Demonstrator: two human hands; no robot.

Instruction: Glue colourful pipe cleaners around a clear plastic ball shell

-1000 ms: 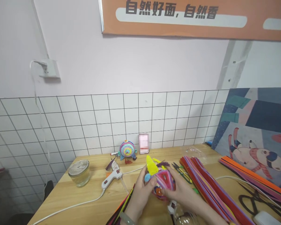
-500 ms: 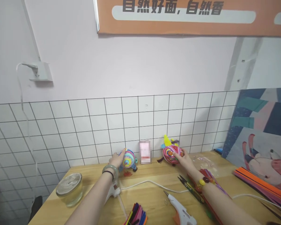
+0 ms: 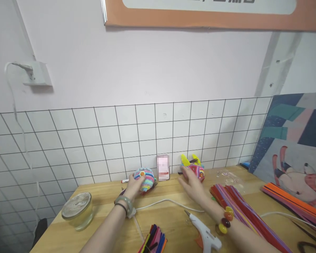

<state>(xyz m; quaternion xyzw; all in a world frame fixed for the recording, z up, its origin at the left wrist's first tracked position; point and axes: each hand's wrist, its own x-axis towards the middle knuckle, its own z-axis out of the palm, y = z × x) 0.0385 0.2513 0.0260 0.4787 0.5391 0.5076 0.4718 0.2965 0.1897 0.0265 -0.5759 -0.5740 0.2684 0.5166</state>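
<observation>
Head view: left hand (image 3: 133, 186) is gripping striped ball (image 3: 149, 179) by its side on the worktop (image 3: 173, 221); right hand (image 3: 192, 182) is sitting loose-fingered at yellow-eared ball (image 3: 201, 172), contact unclear; both are looking light, softish, ears (image 3: 184, 160) fragile, so cupping round bodies is seeming safest

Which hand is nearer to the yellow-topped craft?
Right. The right hand overlaps the lower left of the yellow-topped craft in view, contact unclear; the left hand is well to its left, on the blue-striped craft.
</observation>
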